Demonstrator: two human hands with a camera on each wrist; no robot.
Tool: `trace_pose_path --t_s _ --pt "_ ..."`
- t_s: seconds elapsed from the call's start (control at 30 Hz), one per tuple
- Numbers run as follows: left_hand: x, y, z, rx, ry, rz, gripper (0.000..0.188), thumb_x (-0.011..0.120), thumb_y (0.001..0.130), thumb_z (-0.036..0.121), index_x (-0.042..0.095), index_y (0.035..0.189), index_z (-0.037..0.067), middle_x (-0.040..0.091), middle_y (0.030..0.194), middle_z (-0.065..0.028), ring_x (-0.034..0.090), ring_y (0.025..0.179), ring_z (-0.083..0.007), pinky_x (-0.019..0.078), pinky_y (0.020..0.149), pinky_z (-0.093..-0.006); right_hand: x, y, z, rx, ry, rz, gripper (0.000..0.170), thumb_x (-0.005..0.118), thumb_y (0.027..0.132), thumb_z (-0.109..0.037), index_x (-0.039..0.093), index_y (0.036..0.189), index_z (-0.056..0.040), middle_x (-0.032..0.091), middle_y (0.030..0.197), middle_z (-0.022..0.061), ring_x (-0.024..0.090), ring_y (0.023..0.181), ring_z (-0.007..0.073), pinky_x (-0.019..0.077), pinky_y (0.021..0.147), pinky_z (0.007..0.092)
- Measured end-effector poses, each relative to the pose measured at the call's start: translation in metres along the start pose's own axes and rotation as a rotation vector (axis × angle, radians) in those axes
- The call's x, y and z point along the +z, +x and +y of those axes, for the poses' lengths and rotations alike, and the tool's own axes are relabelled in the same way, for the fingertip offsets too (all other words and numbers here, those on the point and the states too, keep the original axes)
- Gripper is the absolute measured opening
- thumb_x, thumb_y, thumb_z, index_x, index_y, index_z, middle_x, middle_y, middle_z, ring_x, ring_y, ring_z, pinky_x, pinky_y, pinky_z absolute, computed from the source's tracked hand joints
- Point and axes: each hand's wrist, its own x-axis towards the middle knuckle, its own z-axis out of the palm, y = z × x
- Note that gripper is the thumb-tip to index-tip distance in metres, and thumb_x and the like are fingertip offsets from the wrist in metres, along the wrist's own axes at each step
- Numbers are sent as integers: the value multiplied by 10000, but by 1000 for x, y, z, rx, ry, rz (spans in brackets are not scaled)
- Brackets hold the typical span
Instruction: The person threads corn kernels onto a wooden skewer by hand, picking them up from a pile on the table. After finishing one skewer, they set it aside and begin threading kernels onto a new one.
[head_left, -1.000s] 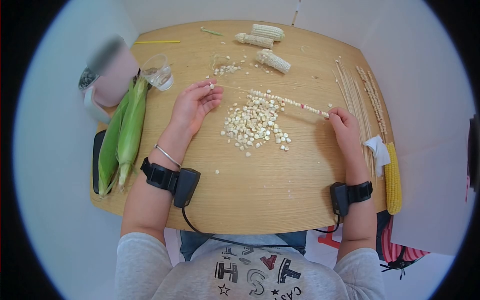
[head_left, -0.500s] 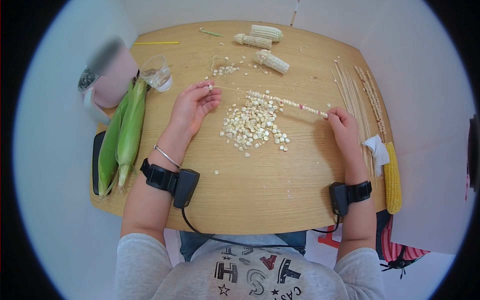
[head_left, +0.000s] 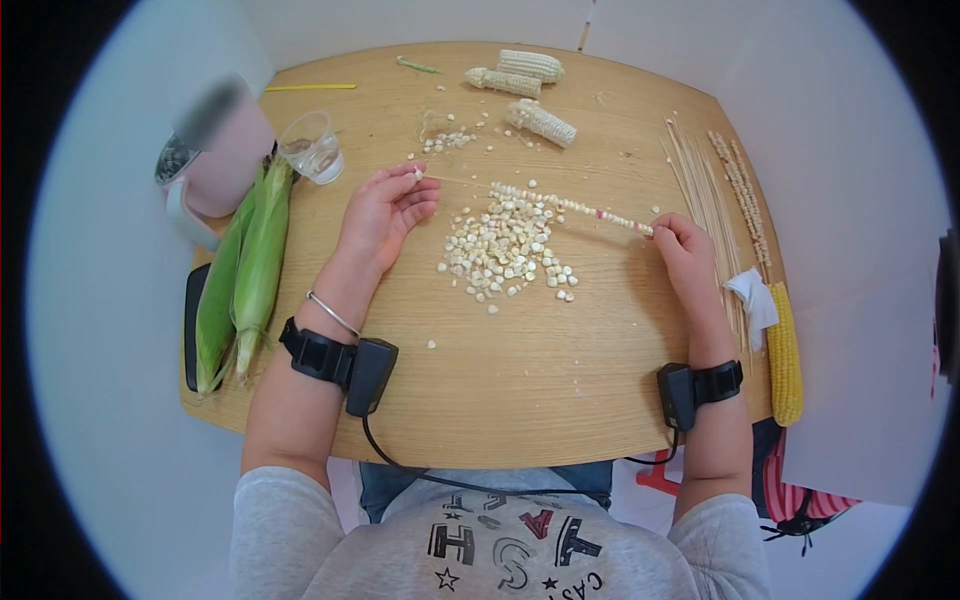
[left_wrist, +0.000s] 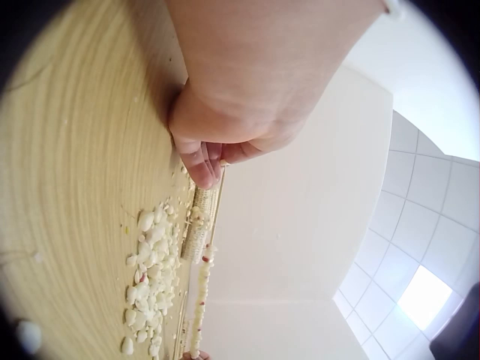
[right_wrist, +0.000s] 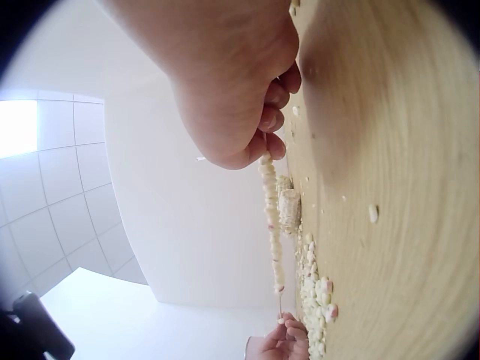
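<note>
At the top of the right wrist view, the right hand (right_wrist: 236, 94) grips the near end of a stick (right_wrist: 281, 304) in its fingers (right_wrist: 277, 146); strung kernels (right_wrist: 271, 210), a few marked red, line most of it up to a short bare stretch, where the left hand (right_wrist: 283, 345) pinches 1 end kernel (right_wrist: 281, 321). The counter (right_wrist: 405, 150) fills the right side, carrying a pile (right_wrist: 315, 300) of loose kernels, a cob (right_wrist: 290, 210) and 1 stray kernel (right_wrist: 373, 214) well apart. Leftward are a white wall (right_wrist: 202, 232), pale tiles (right_wrist: 56, 180), a bright panel (right_wrist: 16, 129) and, low in the corner, a dark object (right_wrist: 41, 330), hard to identify.
</note>
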Motion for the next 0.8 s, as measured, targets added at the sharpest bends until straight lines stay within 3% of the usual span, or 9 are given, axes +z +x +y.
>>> trace_pose_path --t_s 0.8 --pt "0 0 0 2 12 9 188 470 815 60 510 969 -39 588 831 -143 585 719 -179 504 641 -253 0 -1 -2 43 -15 -11 146 514 744 -116 569 729 18 465 549 -5 411 528 57 323 480 220"
